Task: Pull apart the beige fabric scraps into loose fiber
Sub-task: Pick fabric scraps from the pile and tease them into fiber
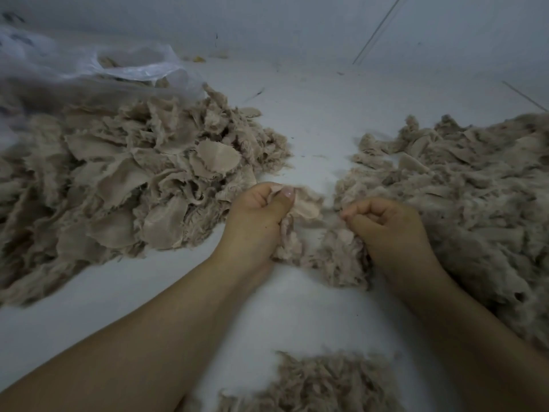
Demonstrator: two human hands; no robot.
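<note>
The left grip [258, 214] pinches a beige fabric scrap [307, 207] between thumb and curled fingers. The right grip [386, 223], fingers curled, holds a tuft of loose fiber [335, 257] that hangs between the two grips. Left of the left grip lies a heap of flat scraps [133, 179], with a clear plastic bag [89, 63] beyond it. Right of the right grip spreads a fluffy fiber pile [475, 188]. Everything rests on a white surface [312, 114].
</note>
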